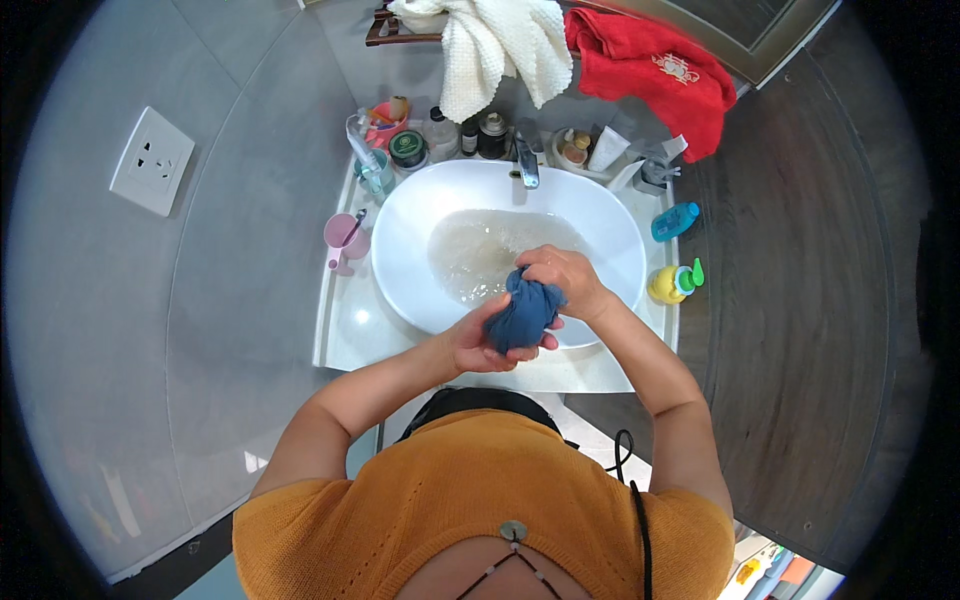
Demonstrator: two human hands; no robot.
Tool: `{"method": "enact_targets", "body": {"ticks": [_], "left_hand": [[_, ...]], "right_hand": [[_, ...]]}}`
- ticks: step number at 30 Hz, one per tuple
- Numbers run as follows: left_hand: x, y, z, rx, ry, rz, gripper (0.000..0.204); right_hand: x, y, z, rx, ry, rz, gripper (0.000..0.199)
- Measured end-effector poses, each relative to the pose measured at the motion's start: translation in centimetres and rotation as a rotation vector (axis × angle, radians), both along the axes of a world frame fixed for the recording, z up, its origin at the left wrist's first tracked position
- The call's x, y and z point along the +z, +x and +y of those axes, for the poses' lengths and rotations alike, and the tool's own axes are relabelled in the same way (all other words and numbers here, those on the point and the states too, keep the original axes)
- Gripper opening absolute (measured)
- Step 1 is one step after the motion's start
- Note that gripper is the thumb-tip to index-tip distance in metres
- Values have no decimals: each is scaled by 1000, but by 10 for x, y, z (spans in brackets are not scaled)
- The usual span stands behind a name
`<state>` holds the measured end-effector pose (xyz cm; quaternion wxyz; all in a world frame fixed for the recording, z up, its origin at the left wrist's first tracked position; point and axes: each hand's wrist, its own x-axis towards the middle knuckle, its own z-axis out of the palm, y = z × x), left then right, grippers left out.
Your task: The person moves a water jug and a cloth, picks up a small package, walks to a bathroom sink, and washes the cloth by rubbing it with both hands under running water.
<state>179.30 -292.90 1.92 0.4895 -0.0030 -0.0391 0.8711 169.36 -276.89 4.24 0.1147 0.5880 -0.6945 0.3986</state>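
Note:
A bunched-up blue-grey cloth point(522, 318) is held between my two hands over the near rim of a white oval sink point(400, 230). My left hand point(484, 342) cups it from the left and below, fingers curled under it. From the upper right, my right hand point(568, 278) grips the cloth's top, its fingers closed on a gathered fold. Cloudy, slightly bubbly water point(470, 245) lies in the sink beneath. The metal faucet point(527, 165) stands at the far rim; whether it runs I cannot tell.
A pink cup point(345, 237) with a brush stands left of the sink. Jars and bottles point(408, 148) line the back. On the right are a blue bottle point(675, 221) and a yellow pump bottle point(672, 284). White point(510, 50) and red towels point(650, 75) hang above.

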Motion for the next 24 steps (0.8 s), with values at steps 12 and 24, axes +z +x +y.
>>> {"method": "enact_targets", "body": {"ticks": [12,24], "left_hand": [[-31,-61,-19,201,-2098,1577,31],[-30,-72,-19,311,-2244,1868,54]], "right_hand": [[-45,-7,-9,-460,654,35,19],[-61,-39,-16,-457,605,-1475,22]]}}
